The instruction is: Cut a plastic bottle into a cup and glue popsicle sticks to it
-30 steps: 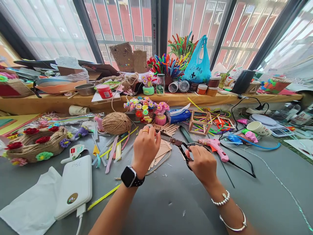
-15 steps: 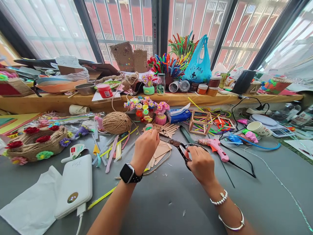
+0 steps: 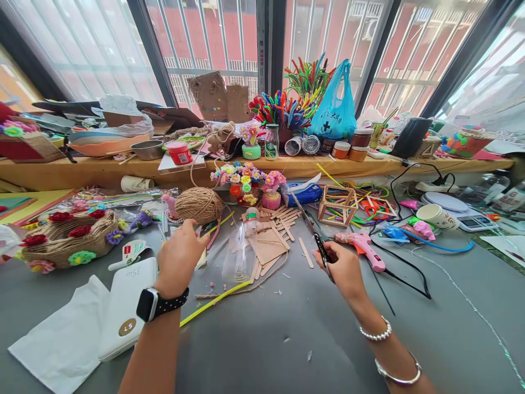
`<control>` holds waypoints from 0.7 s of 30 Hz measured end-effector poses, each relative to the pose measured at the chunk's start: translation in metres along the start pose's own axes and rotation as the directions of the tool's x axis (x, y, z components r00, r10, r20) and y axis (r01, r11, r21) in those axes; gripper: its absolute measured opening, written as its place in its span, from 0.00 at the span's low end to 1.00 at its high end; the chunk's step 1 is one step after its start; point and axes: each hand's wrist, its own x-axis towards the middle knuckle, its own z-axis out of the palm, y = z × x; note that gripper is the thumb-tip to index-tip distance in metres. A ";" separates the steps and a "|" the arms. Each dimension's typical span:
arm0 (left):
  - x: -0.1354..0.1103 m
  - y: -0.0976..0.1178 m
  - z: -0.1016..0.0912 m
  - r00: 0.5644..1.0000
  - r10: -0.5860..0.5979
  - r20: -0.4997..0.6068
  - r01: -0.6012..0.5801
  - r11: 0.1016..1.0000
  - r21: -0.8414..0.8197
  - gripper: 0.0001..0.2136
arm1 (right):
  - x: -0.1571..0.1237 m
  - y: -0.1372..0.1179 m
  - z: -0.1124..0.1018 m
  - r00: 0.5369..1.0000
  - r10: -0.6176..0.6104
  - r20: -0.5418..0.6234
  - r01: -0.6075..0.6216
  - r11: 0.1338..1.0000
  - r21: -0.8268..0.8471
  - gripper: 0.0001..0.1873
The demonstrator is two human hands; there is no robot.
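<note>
My right hand (image 3: 342, 271) grips a pair of dark-handled scissors (image 3: 320, 246), its blades pointing away from me. Over the left part of the work surface, my left hand (image 3: 182, 254) has its fingers partly spread, with nothing visible in them. Just beyond its fingertips lies a ball of brown twine (image 3: 199, 205). A clear plastic bottle piece (image 3: 238, 257) lies between my hands. Beside it are a cardboard piece (image 3: 267, 243) and several wooden craft sticks (image 3: 305, 253). A yellow strip (image 3: 215, 302) runs in front of the bottle piece.
A white power bank (image 3: 130, 306) and a white sheet (image 3: 61, 339) lie at left, near a twine basket (image 3: 74, 241) with crocheted flowers. A pink glue gun (image 3: 367, 251) with its black cord is at right. A crowded ledge (image 3: 229, 164) runs along the back.
My left hand has moved left, away from the scissors, and its fingers have spread. My right hand has turned the scissors to point forward. The bottle piece and craft sticks are now uncovered.
</note>
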 end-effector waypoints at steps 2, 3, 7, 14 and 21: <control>-0.003 -0.005 0.004 0.999 -0.027 0.045 0.029 0.998 -0.053 0.13 | 0.000 -0.001 -0.001 0.995 0.063 0.073 -0.070 0.992 0.100 0.12; -0.004 -0.005 0.007 0.992 -0.025 0.126 0.039 0.994 -0.103 0.16 | 0.001 -0.002 -0.001 0.993 0.074 0.087 -0.085 0.988 0.127 0.13; -0.004 0.006 0.019 0.817 0.075 0.572 0.076 0.969 -0.235 0.26 | 0.003 -0.002 -0.006 0.994 0.048 0.098 -0.065 0.983 0.173 0.15; -0.008 0.020 0.034 0.695 0.103 0.712 0.222 0.911 -0.348 0.29 | 0.002 -0.012 -0.015 0.937 -0.013 0.348 -0.148 0.891 0.430 0.16; -0.017 0.036 0.036 0.603 0.148 0.784 0.374 0.816 -0.441 0.24 | -0.002 -0.022 -0.021 0.929 -0.049 0.368 -0.145 0.865 0.480 0.16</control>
